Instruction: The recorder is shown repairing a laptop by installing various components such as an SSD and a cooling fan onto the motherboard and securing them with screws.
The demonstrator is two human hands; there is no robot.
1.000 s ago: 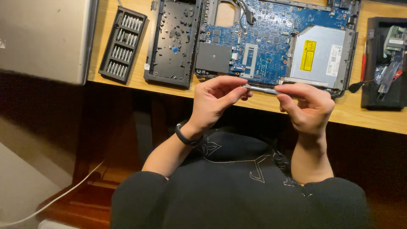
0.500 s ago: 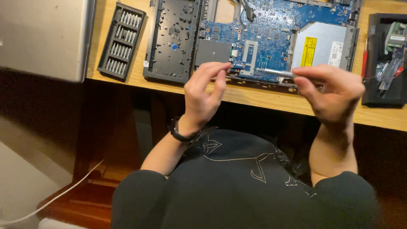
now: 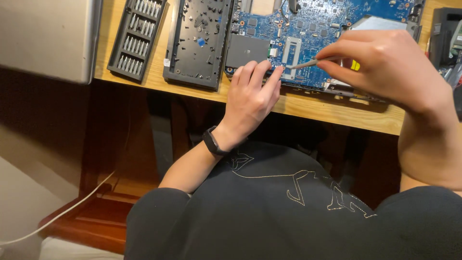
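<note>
- Head view: the right hand (image 3: pixel 385 67) is closed around a thin metal tool (image 3: pixel 313 61), pinched between thumb and fingers. The tool's long axis runs roughly level, pointing left from the hand, and its tip sits over the small silver frame (image 3: pixel 292 58) on the blue circuit board (image 3: pixel 308 43).
- The left hand (image 3: pixel 250 96) holds nothing; its fingers are loosely extended, with the fingertips (image 3: pixel 276 72) resting on the board's near edge, just left of the tool tip. Of the two hands, the left lies nearer the frame, but only the right carries the tool.
- The board is blue, densely dotted with small components, and lies on the wooden tabletop (image 3: pixel 308 108) inside an opened laptop chassis.
- Left of it lie a black plastic cover panel (image 3: pixel 197 43) and a black screwdriver bit set (image 3: pixel 136 36), well apart from both hands.
</note>
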